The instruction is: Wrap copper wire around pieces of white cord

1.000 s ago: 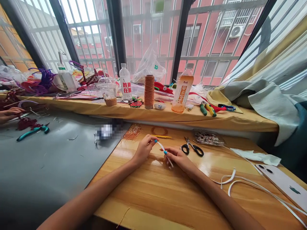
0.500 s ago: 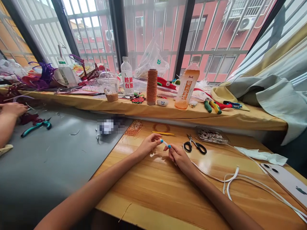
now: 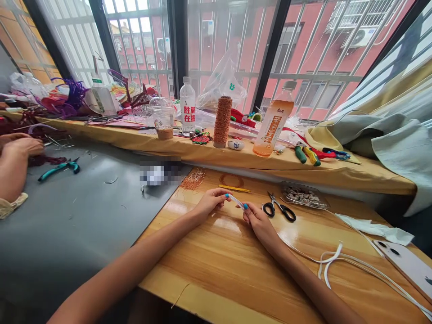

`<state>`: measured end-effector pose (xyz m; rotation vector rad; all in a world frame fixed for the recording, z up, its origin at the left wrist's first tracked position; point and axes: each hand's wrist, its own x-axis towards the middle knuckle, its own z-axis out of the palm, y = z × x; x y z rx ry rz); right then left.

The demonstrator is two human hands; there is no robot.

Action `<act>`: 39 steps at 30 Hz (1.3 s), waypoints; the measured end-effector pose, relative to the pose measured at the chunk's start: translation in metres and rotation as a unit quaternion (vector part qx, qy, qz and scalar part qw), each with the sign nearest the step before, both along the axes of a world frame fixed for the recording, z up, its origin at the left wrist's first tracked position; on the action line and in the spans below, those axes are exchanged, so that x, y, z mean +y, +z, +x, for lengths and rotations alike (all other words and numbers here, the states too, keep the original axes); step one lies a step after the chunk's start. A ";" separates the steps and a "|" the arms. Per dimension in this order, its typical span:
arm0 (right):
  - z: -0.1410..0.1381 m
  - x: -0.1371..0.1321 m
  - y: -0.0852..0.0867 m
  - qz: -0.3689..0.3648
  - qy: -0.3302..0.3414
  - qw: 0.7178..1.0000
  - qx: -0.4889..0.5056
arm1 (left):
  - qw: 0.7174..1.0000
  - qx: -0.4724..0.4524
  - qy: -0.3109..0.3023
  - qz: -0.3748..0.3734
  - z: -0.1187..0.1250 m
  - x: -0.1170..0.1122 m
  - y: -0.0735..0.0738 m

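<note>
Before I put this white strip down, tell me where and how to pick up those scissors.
I'd take the scissors by their black handle loops, coming from your near side: they lie flat, loops spread toward you, blade tips pointing away toward the window.

Honestly can't see how the white strip point(image 3: 236, 200) ends, since the fingers of the left hand point(image 3: 212, 202) and right hand point(image 3: 255, 219) cover both tips. Far right of the grip, the phone point(image 3: 403, 258) and white straps point(image 3: 335, 253) get chopped by the edge. Up-left of the grip there's a pixelated lump point(image 3: 155, 175), no clue what. Beyond the right hand, the bits point(image 3: 303, 196) are too tiny to ID.
</note>
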<state>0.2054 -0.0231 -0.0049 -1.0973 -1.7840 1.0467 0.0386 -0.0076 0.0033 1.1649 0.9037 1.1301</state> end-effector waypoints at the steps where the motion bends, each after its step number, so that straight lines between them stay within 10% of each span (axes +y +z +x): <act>1: 0.000 0.000 -0.001 -0.007 -0.006 1.000 0.004 | 1.000 0.001 0.003 0.001 0.000 0.000 0.000; 39: -0.006 -0.002 0.005 -0.091 -0.026 0.995 -0.020 | 0.996 0.056 0.049 0.039 -0.001 0.002 0.001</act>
